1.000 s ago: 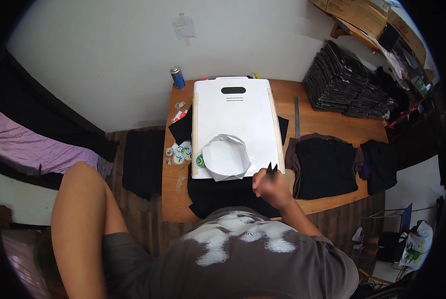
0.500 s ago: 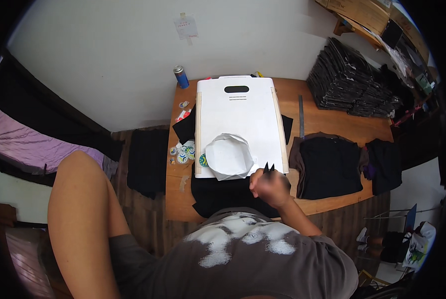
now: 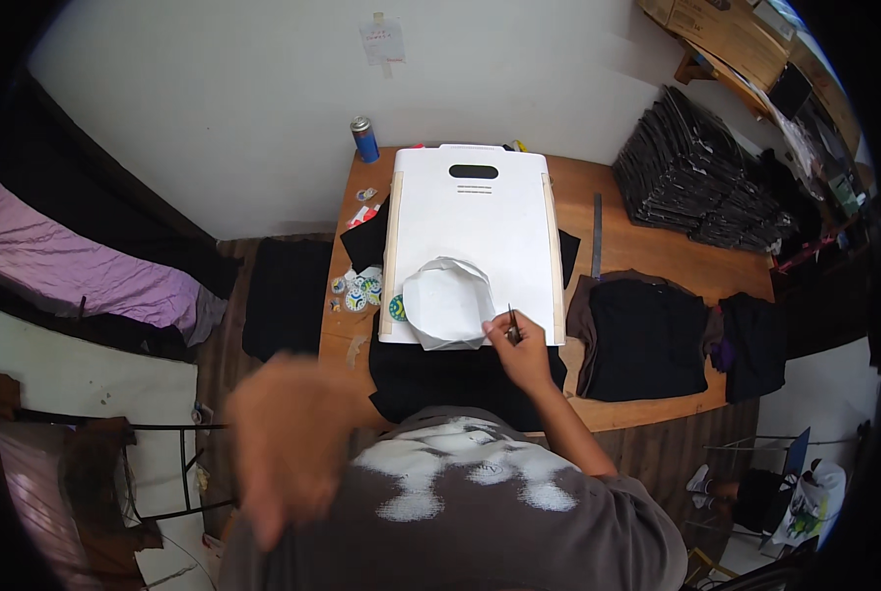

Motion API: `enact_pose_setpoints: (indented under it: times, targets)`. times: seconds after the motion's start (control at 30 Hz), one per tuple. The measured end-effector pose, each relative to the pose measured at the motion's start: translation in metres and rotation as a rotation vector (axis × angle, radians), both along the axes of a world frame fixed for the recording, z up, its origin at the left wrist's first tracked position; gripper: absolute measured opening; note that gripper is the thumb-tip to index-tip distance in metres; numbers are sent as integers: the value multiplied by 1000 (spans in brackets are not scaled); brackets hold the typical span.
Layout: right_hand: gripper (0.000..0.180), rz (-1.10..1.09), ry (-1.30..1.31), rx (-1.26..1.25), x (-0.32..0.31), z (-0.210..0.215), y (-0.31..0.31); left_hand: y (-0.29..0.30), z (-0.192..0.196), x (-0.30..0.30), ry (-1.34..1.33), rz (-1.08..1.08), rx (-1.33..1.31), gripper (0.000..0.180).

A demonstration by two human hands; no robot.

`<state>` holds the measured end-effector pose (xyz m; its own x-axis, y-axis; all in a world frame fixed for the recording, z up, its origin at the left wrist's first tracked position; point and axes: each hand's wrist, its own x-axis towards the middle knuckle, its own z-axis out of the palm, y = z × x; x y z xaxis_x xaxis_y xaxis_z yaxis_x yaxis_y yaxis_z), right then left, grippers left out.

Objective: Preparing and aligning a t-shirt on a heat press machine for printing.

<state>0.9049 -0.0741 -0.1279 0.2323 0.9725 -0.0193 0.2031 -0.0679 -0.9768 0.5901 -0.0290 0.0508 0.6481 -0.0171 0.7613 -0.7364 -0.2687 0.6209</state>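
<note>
Lilac cloth (image 3: pixel 76 261): draped at far left. 
Black folded cloth (image 3: pixel 288 300): beside the table's left edge. 
Left hand (image 3: pixel 293 433): blurred, well short of the board; whether its fingers are spread or closed, or hold anything, cannot be told. 
Blue can (image 3: pixel 364 140): upright, at the back left corner of the wooden table (image 3: pixel 662 258). 
Round stickers (image 3: pixel 361 292): clustered left of the board. 
White board (image 3: pixel 475 222): flat, over a black garment (image 3: pixel 440 379). 
White many-sided container (image 3: pixel 448 303): open-topped, at the board's near edge. 
Right hand (image 3: pixel 521 347): fingers closed around a dark pointed tool (image 3: pixel 513 323), tip outward; fingertips at the container's right rim, contact uncertain. 
Metal ruler (image 3: pixel 597 234): lying right of the board. 
Black folded garment (image 3: pixel 649 330): nearer, just beyond the ruler. 
Dark stack (image 3: pixel 691 172): back right.
</note>
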Motion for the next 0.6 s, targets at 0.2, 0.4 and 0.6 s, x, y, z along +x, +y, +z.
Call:
enact_pose_setpoints:
  times: [0.2,0.4,0.6]
  targets:
    - [29,-162,-277,-23,29,-44,17,42,-250,25,598,1432,-880,17]
    - [40,-164,-549,-182,18,-63,49,79,-324,37,794,1818,-312,40]
    - [37,-213,-588,-191,19,-79,59,78,-329,37,840,1811,-386,42]
